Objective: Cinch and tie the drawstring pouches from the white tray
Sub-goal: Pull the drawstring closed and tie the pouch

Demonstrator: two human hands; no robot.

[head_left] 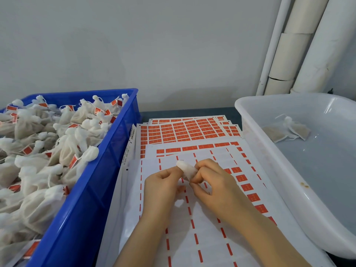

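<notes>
A small white drawstring pouch (pixel 186 169) is held between both hands over the label sheets. My left hand (pixel 163 184) has its fingers curled at the pouch's left end. My right hand (pixel 210 180) pinches the pouch's right side with thumb and fingers; most of the pouch is hidden inside my hands. The white tray (pixel 269 151) stands at the right and holds two flat pouches (pixel 289 130) lying together near its far end.
A blue crate (pixel 92 189) at the left is heaped with tied pouches bearing red labels (pixel 48 151). Sheets of red stickers (pixel 183 130) cover the table between crate and tray. White pipes (pixel 300 45) run up the wall at the back right.
</notes>
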